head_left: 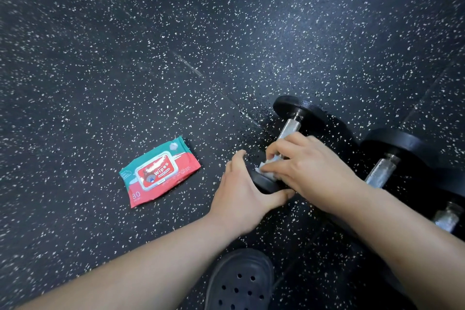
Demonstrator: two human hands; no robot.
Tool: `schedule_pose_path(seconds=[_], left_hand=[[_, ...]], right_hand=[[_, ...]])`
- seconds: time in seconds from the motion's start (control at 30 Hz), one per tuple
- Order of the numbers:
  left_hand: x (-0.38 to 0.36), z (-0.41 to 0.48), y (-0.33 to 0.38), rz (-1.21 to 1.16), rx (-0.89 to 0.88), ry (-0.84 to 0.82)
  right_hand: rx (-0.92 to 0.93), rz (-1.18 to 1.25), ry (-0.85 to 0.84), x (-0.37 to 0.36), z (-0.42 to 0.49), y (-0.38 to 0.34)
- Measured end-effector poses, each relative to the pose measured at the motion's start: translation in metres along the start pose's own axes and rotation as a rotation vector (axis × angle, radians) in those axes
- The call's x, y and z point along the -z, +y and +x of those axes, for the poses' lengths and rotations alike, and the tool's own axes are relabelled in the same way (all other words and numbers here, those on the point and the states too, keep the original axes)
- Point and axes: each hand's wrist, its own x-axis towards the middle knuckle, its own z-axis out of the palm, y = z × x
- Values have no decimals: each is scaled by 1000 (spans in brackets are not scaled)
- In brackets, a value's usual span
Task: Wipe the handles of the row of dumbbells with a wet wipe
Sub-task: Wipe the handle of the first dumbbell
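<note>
Reading "Wipes"; "80": red-green wipe pack [160, 171]

Two forearms [151, 262] were seen bare up to the wrists, and the left hand [241, 191] and right hand [312, 166] were likewise left uncovered. One foot was shod in a dark, moulded clog [241, 282], whose rounded upper was pierced by rows of small round holes.

The right hand [310, 166] hides most of the wet wipe [263, 169] and handle [289, 128].
</note>
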Motion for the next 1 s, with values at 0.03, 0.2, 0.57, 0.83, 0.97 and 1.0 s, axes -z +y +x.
schedule_pose_path(seconds=[0.03, 0.2, 0.57, 0.83, 0.97, 1.0], left_hand=[[0, 0, 0, 4, 0, 1], [0, 0, 1, 4, -7, 11], [2, -1, 1, -3, 1, 4], [1, 0, 1, 7, -7, 2], [1, 0, 3, 12, -5, -2], [2, -1, 3, 7, -4, -3]], right_hand=[[-4, -31, 6, 2, 4, 0], [0, -255, -97, 6, 32, -9], [97, -236, -265, 13, 36, 1], [130, -240, -277, 15, 27, 1], [83, -321, -372, 9, 54, -17], [68, -333, -400, 10, 60, -19]])
